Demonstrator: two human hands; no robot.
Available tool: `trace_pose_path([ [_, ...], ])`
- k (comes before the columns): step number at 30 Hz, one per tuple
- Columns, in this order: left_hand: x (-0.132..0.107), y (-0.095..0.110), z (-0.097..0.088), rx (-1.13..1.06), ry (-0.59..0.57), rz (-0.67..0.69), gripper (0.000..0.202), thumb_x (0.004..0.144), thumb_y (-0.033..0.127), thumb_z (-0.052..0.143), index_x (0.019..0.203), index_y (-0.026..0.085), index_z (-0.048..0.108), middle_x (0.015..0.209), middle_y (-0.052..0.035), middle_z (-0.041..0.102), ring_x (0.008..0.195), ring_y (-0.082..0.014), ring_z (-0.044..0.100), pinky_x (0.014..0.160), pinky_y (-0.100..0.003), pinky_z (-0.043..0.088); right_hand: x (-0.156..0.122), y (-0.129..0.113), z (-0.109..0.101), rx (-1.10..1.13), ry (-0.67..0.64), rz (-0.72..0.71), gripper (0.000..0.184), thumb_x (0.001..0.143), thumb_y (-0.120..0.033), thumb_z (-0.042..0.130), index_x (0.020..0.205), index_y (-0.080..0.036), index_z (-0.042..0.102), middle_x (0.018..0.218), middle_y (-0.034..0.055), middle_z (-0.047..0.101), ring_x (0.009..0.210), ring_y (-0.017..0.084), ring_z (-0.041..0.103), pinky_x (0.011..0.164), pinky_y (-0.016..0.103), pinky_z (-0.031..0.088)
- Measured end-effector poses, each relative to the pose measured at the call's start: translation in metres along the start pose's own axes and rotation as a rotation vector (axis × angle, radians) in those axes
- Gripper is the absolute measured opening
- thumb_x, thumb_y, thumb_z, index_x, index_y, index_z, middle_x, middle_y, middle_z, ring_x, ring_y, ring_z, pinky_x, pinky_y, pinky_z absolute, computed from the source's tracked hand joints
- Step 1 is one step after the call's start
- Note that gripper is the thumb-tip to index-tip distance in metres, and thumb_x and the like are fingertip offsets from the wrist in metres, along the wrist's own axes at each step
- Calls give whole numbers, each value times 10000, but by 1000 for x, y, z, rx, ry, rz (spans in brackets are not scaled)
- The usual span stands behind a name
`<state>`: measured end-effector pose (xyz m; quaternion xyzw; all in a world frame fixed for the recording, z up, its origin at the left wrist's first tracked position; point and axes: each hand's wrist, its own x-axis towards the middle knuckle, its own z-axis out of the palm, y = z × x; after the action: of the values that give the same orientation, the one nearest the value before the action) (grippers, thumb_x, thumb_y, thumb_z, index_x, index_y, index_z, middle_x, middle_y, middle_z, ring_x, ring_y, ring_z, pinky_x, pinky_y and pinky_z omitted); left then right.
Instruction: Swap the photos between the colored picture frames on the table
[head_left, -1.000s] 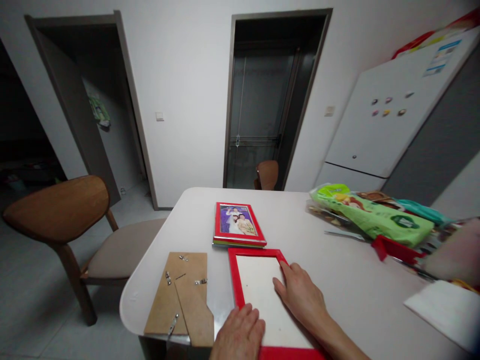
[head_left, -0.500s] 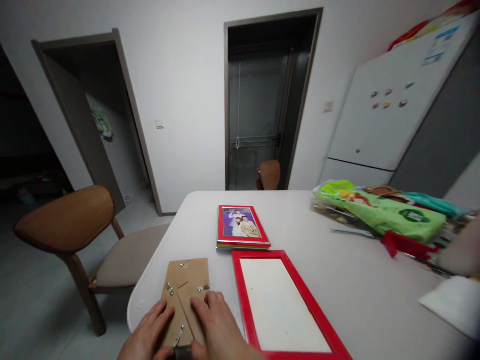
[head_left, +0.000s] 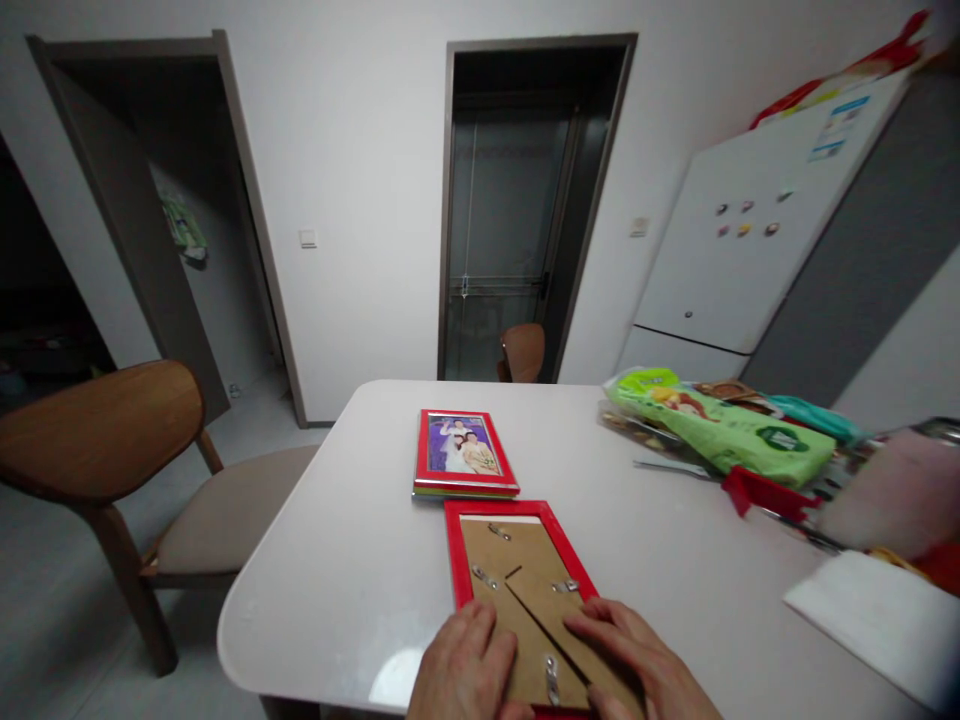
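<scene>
A brown picture-frame backing board (head_left: 529, 555) with metal clips and a fold-out stand lies over the red photo frame (head_left: 454, 555), roughly within its border. A thin white strip shows at the board's far edge. My left hand (head_left: 466, 665) grips the board's left side near the close end, thumb low and fingers on top. On its right side my right hand (head_left: 641, 660) holds the board the same way. Just beyond sits a small stack of photo frames (head_left: 465, 488), the top one red with a picture of people in it.
On the right of the white table (head_left: 330, 560) lie a green packet (head_left: 735, 420), a red-handled tool (head_left: 765, 495) and a white sheet (head_left: 877, 615). A wooden chair (head_left: 105, 430) stands at the left; another chair (head_left: 523, 350) is behind the table.
Both hands have carried the backing board from the table on the left rightward onto the red frame, covering its white middle. The view has shifted slightly.
</scene>
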<state>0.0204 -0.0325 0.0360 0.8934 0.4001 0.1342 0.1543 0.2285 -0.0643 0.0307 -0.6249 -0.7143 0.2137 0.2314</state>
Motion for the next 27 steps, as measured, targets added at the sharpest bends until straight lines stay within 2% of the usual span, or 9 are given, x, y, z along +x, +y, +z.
trace_pose_path([
  [4, 7, 1, 0, 19, -48, -35, 375, 667, 249, 617, 1019, 137, 553, 1160, -133, 521, 1079, -293, 455, 920, -466, 340, 5, 14, 9, -121, 85, -64, 426, 647, -270, 485, 1064, -215, 554, 1163, 102, 477, 1089, 259, 406, 918, 426, 312],
  [7, 2, -6, 0, 43, 7, 22, 318, 706, 299, 576, 997, 173, 546, 1147, -90, 541, 1069, -275, 470, 886, -493, 368, 5, 21, 17, -179, 143, -152, 410, 669, -320, 496, 1068, -239, 551, 1152, 94, 497, 1059, 266, 432, 876, 441, 343],
  [11, -12, -18, 0, 116, 117, 77, 308, 683, 363, 593, 927, 179, 554, 1086, -79, 586, 1004, -269, 527, 821, -460, 439, 6, 16, 21, -219, 168, -248, 371, 703, -377, 488, 1057, -286, 549, 1134, 64, 516, 1059, 261, 422, 872, 447, 338],
  [15, -18, -26, 0, 168, 193, 194, 396, 684, 501, 541, 914, 178, 537, 1086, -110, 581, 992, -269, 536, 796, -429, 458, 24, 2, 20, -217, 185, -181, 346, 762, -331, 413, 1057, -212, 548, 1070, 95, 528, 986, 230, 449, 834, 395, 375],
  [18, -18, -28, 4, 193, 184, 243, 257, 759, 433, 484, 846, 195, 524, 1111, -98, 567, 1022, -234, 519, 834, -400, 437, 42, -6, 18, -255, 191, -117, 298, 767, -252, 384, 977, -180, 583, 985, 107, 527, 895, 221, 459, 778, 376, 395],
  [20, -17, -29, 6, 193, 179, 234, 203, 777, 388, 474, 834, 197, 516, 1118, -89, 564, 1028, -217, 516, 846, -386, 431, 49, -9, 18, -267, 178, -114, 270, 757, -209, 387, 924, -181, 596, 945, 99, 518, 868, 217, 447, 768, 367, 392],
  [25, -17, -27, 2, 140, 112, 182, 386, 702, 514, 507, 862, 162, 525, 1123, -125, 552, 1021, -255, 516, 848, -424, 428, 52, -9, 18, -207, 182, -127, 267, 739, -132, 374, 895, -145, 591, 913, 97, 499, 876, 204, 424, 803, 339, 374],
  [27, -17, -25, 0, 116, 81, 162, 391, 707, 516, 497, 860, 158, 534, 1131, -130, 545, 1035, -255, 505, 864, -429, 413, 52, -8, 18, -185, 174, -129, 259, 739, -127, 372, 871, -143, 594, 894, 95, 500, 867, 202, 427, 795, 336, 376],
])
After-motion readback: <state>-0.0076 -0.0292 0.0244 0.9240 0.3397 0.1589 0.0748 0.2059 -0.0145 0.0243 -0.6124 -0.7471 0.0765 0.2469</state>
